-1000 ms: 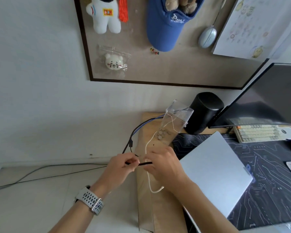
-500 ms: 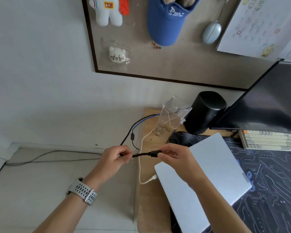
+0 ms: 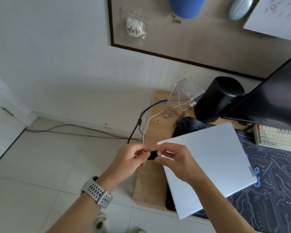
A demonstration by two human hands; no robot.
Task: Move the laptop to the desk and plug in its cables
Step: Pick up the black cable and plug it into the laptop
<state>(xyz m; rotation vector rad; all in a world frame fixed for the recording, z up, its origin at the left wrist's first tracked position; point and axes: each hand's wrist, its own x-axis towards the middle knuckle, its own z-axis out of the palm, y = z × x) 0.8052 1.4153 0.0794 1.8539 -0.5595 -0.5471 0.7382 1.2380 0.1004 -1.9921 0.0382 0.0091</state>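
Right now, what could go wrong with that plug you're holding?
The black cable plug is pinched between the left hand and right hand, off the closed silver laptop, so it might go in crooked. The thin white cable hangs close by and could snag. The clear plastic box might get knocked.

Soft even daylight, wide-angle edge warp, slight blur

No text, brand or number is legible; the sheet (image 3: 274, 15) on the board is too blurred.
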